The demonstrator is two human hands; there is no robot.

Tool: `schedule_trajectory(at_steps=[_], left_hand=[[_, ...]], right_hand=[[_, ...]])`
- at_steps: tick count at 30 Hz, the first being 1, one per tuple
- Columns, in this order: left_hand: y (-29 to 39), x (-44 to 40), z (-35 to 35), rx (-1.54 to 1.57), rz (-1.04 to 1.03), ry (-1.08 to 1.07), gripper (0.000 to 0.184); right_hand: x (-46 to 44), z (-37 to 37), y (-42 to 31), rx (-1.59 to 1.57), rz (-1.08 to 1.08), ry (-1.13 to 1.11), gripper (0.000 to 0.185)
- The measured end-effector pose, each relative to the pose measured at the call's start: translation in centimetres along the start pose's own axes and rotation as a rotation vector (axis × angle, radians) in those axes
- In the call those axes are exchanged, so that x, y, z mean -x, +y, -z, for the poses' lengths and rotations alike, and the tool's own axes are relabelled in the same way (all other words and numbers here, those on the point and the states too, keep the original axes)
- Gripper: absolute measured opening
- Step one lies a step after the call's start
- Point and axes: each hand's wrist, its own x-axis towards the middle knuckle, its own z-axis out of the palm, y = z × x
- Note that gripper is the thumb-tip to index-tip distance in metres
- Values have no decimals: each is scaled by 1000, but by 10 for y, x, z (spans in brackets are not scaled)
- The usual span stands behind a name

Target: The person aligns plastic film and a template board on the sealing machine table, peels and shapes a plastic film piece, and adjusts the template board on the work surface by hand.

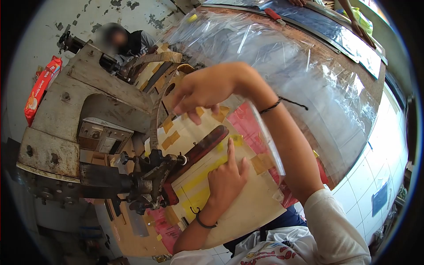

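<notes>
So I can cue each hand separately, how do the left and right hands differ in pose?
The left hand has its index finger stretched straight, while the right hand has its fingers bent downward. The left hand is over the pale board, nearer the shirt; the right hand reaches farther out. Both have a dark band at the wrist.
</notes>
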Motion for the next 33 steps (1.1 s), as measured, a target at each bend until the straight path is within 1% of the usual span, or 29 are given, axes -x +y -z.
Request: schedule_trajectory(at_steps=[6,9,11,23,26,27,30,33], left_hand=[[-1,0,-3,35,-3,15,69],[4,-1,5,93,94,-84,72],[5,-1,6,84,96,-89,71],[4,-1,3,100,86,-83,69],[4,-1,5,112,80,-79,68],[5,-1,5,113,76,-74,67],[1,0,-1,63,-18,38,62],[3,0,4,129,59,-59,71]], right_hand=[[31,19,7,-32,-77,137,33],[38,24,10,-42,-112,169,31],[40,25,11,-26,-138,184,30],[34,21,8,-5,-107,122,31],[30,23,14,-13,-39,174,30],[30,24,15,-10,-21,223,30],[31,27,16,-26,27,354,29],[31,30,18,-79,48,447,29]])
